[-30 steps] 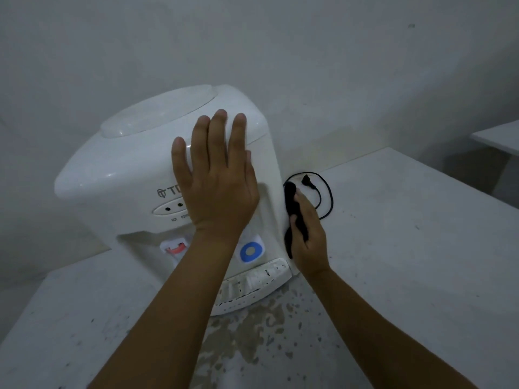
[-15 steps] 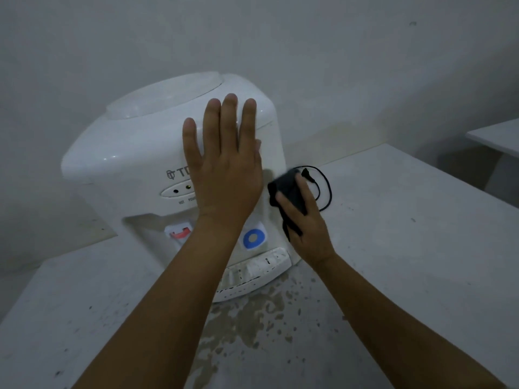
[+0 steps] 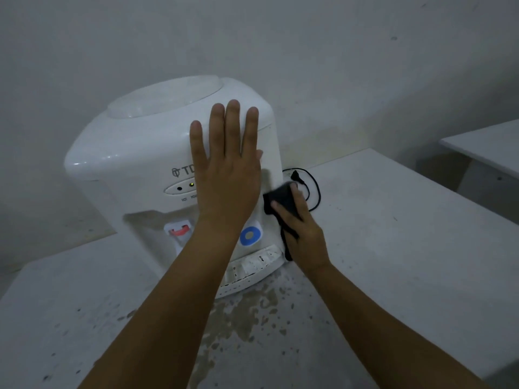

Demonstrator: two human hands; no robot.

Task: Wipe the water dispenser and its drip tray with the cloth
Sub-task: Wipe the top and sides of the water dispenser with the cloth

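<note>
A white tabletop water dispenser (image 3: pixel 134 153) stands on a pale table, its front facing me. My left hand (image 3: pixel 227 169) lies flat with straight fingers against the dispenser's upper front. My right hand (image 3: pixel 303 228) presses a black cloth (image 3: pixel 280 199) against the dispenser's right front corner, fingers laid over the cloth, with a strip of it hanging below the palm. The drip tray (image 3: pixel 252 265) juts out at the dispenser's base, partly hidden by my left forearm. A red tap (image 3: pixel 181 230) and a blue tap (image 3: pixel 250 235) sit above it.
A black power cord (image 3: pixel 311 189) with its plug lies looped on the table (image 3: pixel 407 262) right of the dispenser. Dark wet blotches (image 3: pixel 252 313) mark the table in front of the tray. A second pale table (image 3: pixel 483 144) stands at far right. A grey wall is close behind.
My right hand has slid the cloth from the dispenser's right side round onto its front corner and slightly upward. My left hand stays flat on the front.
</note>
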